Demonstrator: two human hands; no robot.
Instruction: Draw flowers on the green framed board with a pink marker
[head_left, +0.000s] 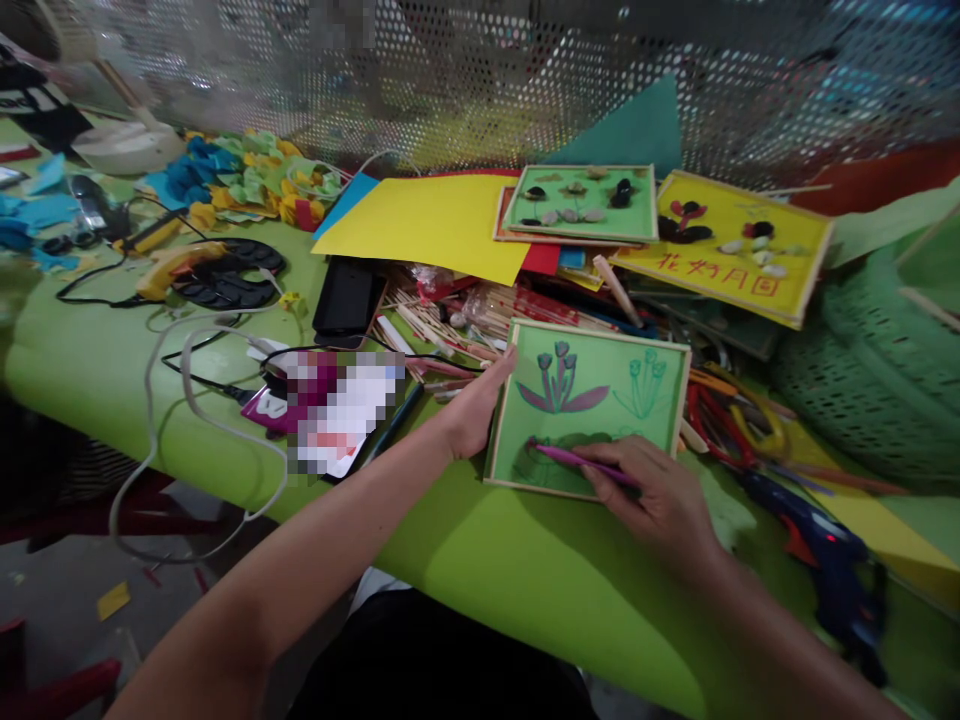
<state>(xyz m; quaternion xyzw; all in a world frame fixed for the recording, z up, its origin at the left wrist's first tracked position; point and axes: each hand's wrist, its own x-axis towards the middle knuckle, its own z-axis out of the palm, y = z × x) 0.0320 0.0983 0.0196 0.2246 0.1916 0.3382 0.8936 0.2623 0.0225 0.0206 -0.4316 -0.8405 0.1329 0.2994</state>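
Observation:
A green framed card [600, 400] with drawn tulip shapes lies on the green table [112, 370] in front of me. My left hand [476, 410] rests against the card's left edge, fingers extended along the frame. My right hand [660, 495] is closed on a thin purple pen [577, 458], whose tip touches the card's lower left area. Purple leaves and grey-purple flowers are drawn at the card's upper left; a faint green outline of flowers sits at its upper right.
Two finished framed pictures, green [581, 205] and yellow [727, 250], lie behind, with yellow paper [427, 225]. A black phone [347, 295], wooden sticks [450, 320], cables and a yellow glue gun [172, 265] sit left. A blue glue gun [825, 560] and green basket [877, 370] are right.

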